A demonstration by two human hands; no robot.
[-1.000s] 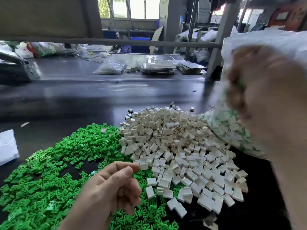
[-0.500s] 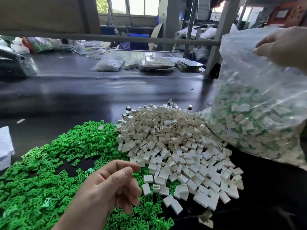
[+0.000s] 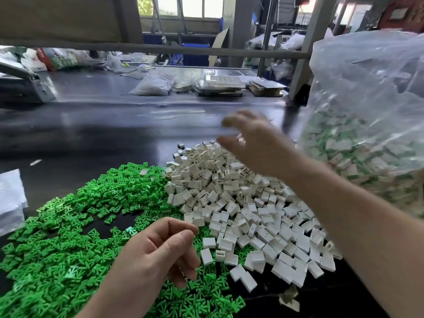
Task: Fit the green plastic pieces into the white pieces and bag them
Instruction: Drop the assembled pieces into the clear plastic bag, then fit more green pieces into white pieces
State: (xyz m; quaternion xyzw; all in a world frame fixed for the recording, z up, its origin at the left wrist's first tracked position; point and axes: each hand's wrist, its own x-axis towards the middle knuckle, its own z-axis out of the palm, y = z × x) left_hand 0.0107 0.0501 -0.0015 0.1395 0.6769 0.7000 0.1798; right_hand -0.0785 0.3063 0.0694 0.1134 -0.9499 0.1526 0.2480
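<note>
Far left edge there's a bit of white plastic sheet (image 3: 10, 198) lying on the dark worktop (image 3: 91, 134). Next to it is a big flat spread of green pieces (image 3: 68, 226) that covers the near left part of the worktop and runs under the front of the other pile. The left hand (image 3: 151, 255) hangs low over the greens. Its fingers (image 3: 181, 246) are loosely curled with the thumb near the index tip, and I can't see anything in them. Just right of that, touching the greens, is the heap of white pieces (image 3: 241, 203), with a stray white one sitting on the greens near the back. The right hand (image 3: 252, 143) is above the far side of that heap. It's blurry, but the fingers look spread and relaxed, with nothing held. Far right is a big clear bag (image 3: 367, 111) standing right beside the white heap, its lower part packed with white pieces showing green in them.
</note>
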